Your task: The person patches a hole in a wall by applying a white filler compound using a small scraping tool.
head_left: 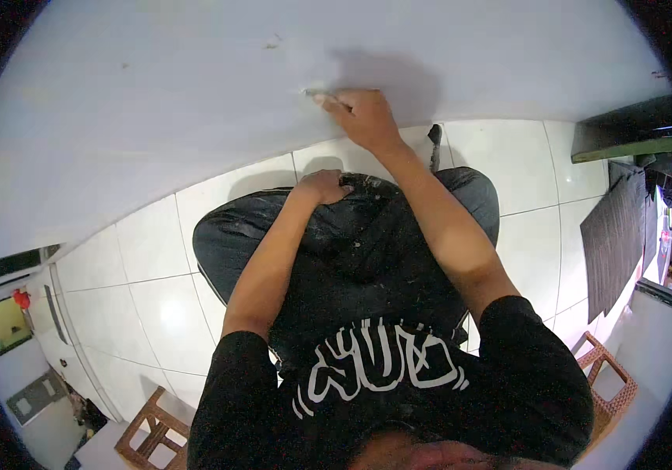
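Note:
My right hand [363, 117] is closed at the pale wall [195, 86], pinching a small thin tool [310, 93] whose tip touches the surface. Its kind is too small to tell. A whitish patch surrounds the tip, and my hand casts a shadow to the right. My left hand [322, 187] is low in front of my lap, its fingers curled at the edge of a dark, white-specked thing [371, 185]. What that thing is, I cannot make out. Beside my right knee, a narrow tool [434, 145] with a dark end lies or stands near the wall.
I sit with folded legs on white floor tiles [520, 168] facing the wall. A dark ribbed mat [611, 239] lies at the right. Woven stools stand behind me, one at lower left [154, 431] and one at lower right [610, 384]. Small marks [272, 45] show on the wall.

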Tool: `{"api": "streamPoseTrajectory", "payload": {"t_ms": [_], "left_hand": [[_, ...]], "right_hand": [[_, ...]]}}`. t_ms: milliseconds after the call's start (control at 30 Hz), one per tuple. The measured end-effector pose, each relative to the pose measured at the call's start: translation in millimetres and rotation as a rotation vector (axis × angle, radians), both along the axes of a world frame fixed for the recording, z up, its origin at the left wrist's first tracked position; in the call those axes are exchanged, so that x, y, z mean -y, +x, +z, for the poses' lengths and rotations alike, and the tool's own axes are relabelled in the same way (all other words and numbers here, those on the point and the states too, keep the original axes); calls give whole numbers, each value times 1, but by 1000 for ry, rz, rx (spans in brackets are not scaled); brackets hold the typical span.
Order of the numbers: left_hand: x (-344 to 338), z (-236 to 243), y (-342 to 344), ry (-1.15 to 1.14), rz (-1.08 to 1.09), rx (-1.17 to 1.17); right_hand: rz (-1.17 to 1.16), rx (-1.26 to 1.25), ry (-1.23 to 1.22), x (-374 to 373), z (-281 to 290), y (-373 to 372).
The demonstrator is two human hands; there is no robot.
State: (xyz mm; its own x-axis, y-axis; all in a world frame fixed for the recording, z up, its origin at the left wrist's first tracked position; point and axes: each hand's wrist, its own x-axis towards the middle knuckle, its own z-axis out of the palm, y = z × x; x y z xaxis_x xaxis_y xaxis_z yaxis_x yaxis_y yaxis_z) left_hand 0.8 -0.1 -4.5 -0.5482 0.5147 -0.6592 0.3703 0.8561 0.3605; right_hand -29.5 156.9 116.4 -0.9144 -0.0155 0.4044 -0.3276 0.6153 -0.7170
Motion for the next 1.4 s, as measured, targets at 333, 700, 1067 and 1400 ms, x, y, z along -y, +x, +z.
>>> {"api": "streamPoseTrajectory", "payload": {"t_ms": [333,700,1067,1400], "left_hand": [[3,1,3,13,5,-42],[-2,2,0,-34,-26,-12],[5,-1,1,-18,-5,-7],[2,5,6,14,33,-39]], "right_hand": [[-59,-87,149,-4,8,2],[-61,-28,309,1,-5,5],[-32,-118,252,12,-1,3],[-71,-123,226,10,-9,0]]}}
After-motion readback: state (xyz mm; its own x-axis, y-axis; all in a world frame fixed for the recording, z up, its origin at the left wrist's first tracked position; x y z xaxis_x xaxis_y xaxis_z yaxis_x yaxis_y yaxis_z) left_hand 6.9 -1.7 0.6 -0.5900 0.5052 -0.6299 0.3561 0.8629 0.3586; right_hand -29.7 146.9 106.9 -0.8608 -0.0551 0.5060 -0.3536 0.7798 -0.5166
